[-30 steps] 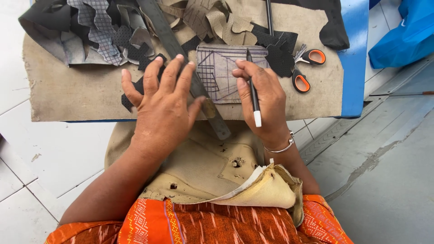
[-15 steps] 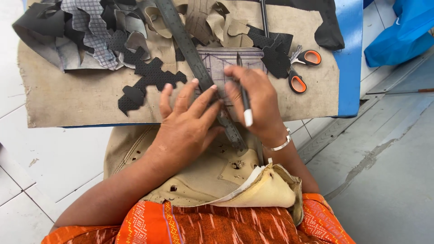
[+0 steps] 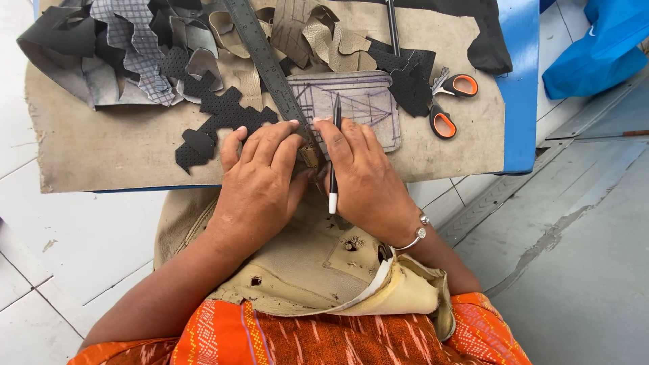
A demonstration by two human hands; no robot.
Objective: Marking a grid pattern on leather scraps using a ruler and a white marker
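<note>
Right under the person's two hands sits a steel ruler [image 3: 270,67], running diagonally up and away from the fingers toward the top of the surface [image 3: 101,152]. Left hand [image 3: 260,182] is pressed flat on the ruler's lower end, fingers spread a bit, pinning it down rather than gripping it. Right hand [image 3: 365,179] is closed around a black pen [image 3: 334,152] with a white cap end, held upright-ish with the tip against the ruler's edge, just above the knuckles. That tip lands on a grey fabric piece [image 3: 362,101] covered in drawn lines, which lies just beyond both hands. Off to the right of the right hand, pretty near, are orange-handled scissors [image 3: 449,105]. Up and left of the left hand there's a pile of black perforated scraps [image 3: 216,122] and tan leather offcuts [image 3: 318,34]. Right wrist has a silver bracelet [image 3: 414,236].
</note>
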